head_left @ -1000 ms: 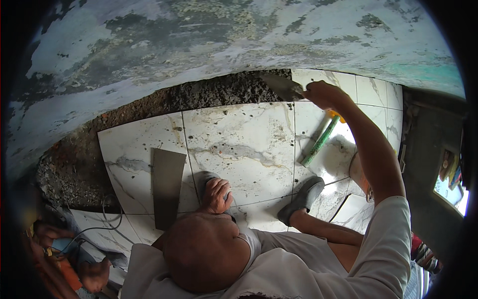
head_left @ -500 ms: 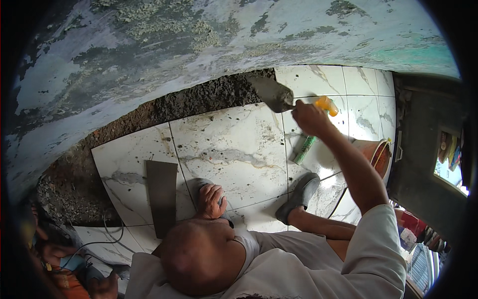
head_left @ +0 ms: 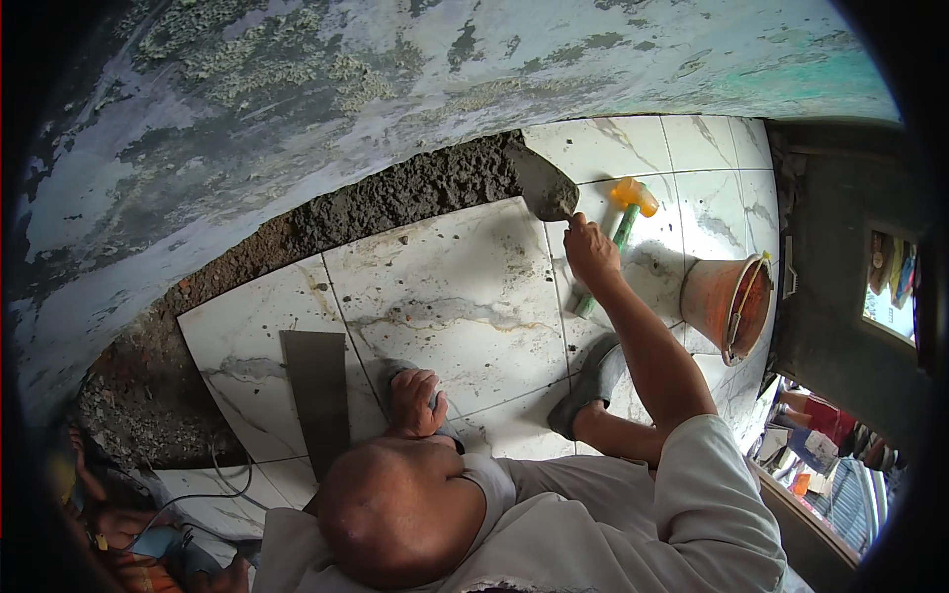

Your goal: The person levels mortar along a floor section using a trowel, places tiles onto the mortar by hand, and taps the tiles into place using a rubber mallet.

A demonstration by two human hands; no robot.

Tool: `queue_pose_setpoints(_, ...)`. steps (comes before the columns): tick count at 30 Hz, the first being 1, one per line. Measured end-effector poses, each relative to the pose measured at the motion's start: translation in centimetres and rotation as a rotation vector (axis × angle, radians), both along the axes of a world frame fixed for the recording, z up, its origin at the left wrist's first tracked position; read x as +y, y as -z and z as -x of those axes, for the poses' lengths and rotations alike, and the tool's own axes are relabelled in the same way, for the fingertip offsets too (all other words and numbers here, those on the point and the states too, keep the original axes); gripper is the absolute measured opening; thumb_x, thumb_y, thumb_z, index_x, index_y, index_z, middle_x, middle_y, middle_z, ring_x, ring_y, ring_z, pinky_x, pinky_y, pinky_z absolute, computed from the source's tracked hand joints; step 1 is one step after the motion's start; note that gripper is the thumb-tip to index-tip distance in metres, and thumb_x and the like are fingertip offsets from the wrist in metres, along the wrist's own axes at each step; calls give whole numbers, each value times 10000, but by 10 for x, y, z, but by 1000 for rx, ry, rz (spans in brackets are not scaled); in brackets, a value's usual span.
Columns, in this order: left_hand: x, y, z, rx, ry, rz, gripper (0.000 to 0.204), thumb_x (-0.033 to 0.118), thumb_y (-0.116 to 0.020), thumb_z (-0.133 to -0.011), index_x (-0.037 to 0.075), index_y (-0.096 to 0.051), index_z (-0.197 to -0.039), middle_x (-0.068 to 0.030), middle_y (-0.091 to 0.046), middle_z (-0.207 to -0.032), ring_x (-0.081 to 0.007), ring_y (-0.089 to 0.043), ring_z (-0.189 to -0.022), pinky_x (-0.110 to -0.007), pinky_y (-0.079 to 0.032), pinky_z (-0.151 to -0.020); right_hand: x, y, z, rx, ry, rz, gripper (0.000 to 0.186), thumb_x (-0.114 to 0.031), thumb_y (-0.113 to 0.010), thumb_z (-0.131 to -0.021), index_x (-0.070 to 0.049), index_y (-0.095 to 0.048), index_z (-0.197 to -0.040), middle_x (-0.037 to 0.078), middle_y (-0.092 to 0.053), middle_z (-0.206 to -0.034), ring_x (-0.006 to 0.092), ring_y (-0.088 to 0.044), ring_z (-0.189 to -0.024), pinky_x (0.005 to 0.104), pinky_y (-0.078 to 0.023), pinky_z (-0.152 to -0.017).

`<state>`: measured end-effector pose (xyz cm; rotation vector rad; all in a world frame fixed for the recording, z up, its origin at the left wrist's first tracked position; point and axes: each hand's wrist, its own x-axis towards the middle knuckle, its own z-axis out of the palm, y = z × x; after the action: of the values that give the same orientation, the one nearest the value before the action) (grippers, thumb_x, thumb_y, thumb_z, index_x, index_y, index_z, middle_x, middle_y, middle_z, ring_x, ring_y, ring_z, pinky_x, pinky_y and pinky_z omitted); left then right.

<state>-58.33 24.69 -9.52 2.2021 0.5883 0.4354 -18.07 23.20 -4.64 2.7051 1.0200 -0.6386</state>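
My right hand (head_left: 593,249) is closed round the handle of a pointed trowel (head_left: 546,188). Its grey, mortar-smeared blade lies at the right end of a dark strip of wet mortar (head_left: 415,193), between the wall and the tiles, partly over the tile edge. My left hand (head_left: 415,403) rests over my grey shoe, thumb apart from the loosely bent fingers, with nothing held in it. Just right of the trowel lies a mallet with a translucent orange head (head_left: 634,196) and green handle, partly hidden by my right hand and forearm.
White marbled tiles (head_left: 455,296) cover the floor beside a peeling wall (head_left: 297,119). A flat grey tile strip (head_left: 316,390) lies near my left hand. An orange bucket (head_left: 714,299) stands at right. A cable (head_left: 203,494) and another person's limbs (head_left: 129,519) are at lower left.
My right hand has moved slightly left and down with the trowel, whose blade now sits lower against the mortar. More of the mallet and bucket shows; the view has shifted a little.
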Motion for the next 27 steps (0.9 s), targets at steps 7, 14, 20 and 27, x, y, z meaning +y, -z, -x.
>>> queue_pose_setpoints(7,0,-2,2,36,-16,-7,361,148,-662,-729,27,-573,-1057,-136,-600,-1045,-325,-555,-988,-464,-390,-914,-8,-3,8,22,85,-20,284,-307,-469,-948,-40,-492,-1043,231,-651,-970,420,-642,-925,508,-502,-810)
queue_pose_setpoints(14,0,-2,3,34,-12,-12,356,160,-657,-736,25,-570,-1054,-141,-597,-1045,-335,-553,-977,-477,-389,-910,-21,-11,12,0,93,-30,276,-291,-471,-946,-34,-487,-1045,238,-657,-961,418,-646,-901,507,-508,-797)
queue_pose_setpoints(20,0,1,1,15,2,22,354,156,-653,-736,19,-574,-1053,-140,-599,-1047,-335,-550,-989,-477,-388,-914,-14,-16,-15,-32,156,-60,308,-305,-440,-943,-21,-524,-1030,269,-654,-958,438,-634,-946,513,-496,-834)
queue_pose_setpoints(27,-1,-1,1,26,-14,-11,342,161,-647,-741,18,-578,-1043,-139,-602,-1046,-329,-552,-995,-468,-389,-920,-21,-5,24,422,531,-298,386,-324,-479,-905,39,-541,-1021,309,-634,-913,484,-611,-917,510,-467,-863)
